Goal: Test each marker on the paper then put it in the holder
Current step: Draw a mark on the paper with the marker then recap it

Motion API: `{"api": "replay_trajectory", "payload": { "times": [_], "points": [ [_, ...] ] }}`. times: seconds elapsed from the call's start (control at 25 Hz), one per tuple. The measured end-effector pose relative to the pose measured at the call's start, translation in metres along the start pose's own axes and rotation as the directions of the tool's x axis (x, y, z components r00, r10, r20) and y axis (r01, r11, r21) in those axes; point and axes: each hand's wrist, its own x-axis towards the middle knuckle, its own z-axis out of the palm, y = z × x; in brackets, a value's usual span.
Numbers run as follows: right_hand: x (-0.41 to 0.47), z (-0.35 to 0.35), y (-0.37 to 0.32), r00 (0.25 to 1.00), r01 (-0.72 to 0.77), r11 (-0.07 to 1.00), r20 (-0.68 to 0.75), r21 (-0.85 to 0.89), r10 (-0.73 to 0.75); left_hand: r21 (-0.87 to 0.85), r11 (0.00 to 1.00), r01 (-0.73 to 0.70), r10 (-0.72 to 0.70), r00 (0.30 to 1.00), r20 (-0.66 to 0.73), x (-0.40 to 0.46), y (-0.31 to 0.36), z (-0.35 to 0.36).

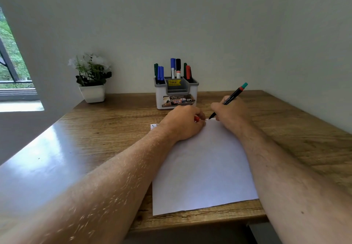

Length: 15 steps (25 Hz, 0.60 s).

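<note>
Head view: right hand [231, 108] grips a black marker [227, 100], tip down on the far edge of the paper [202, 167], likely to test it. Left hand [182, 122] lies curled on the sheet, pinching a red cap [196, 118], probably steadying the paper. Holder [176, 93] stands just beyond on the counter [114, 121], already carrying several markers; path unobstructed. Potted plant [92, 78] well left.

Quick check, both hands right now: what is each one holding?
Left hand: fingers curled round a small red item, probably a cap, resting on the paper.
Right hand: gripping a black marker, tip at the paper.
</note>
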Motion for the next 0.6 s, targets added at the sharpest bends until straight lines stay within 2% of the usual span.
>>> {"api": "replay_trajectory", "payload": {
  "times": [0.6],
  "points": [
    [-0.003,-0.0019,-0.0033,1.0,-0.017,1.0,-0.022,0.005,0.017,-0.001,1.0,0.014,-0.014,1.0,0.027,-0.0003,0.0025,-0.0014]
  ]
}}
